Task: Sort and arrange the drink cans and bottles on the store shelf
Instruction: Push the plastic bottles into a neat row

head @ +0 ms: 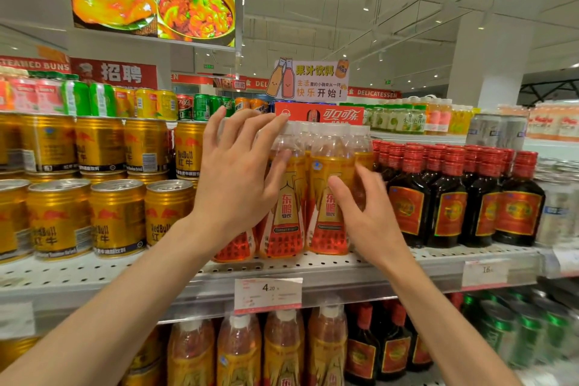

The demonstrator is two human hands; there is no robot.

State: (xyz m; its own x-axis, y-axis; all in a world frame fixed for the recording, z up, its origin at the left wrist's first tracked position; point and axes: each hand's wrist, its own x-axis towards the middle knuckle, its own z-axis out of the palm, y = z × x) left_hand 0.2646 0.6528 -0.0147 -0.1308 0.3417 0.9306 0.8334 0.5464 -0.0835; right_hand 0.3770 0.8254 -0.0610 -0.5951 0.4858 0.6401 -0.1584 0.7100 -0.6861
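Note:
Several orange energy-drink bottles (329,197) with clear caps stand in a cluster at the middle of the perforated shelf (94,273). My left hand (238,172) is spread flat against the left bottles of the cluster, fingers apart, fingertips at the caps. My right hand (360,210) is open beside the right front bottle, fingers near its label, slightly blurred. Neither hand closes around a bottle. Gold cans (116,216) are stacked in two layers to the left. Dark bottles with red caps (451,197) stand in rows to the right.
A red cola carton (319,114) and mixed cans sit on top behind. A price tag (268,294) hangs on the shelf edge. The lower shelf holds more orange bottles (282,351), dark bottles and green cans (529,332). Silver cans (498,131) stand at the right.

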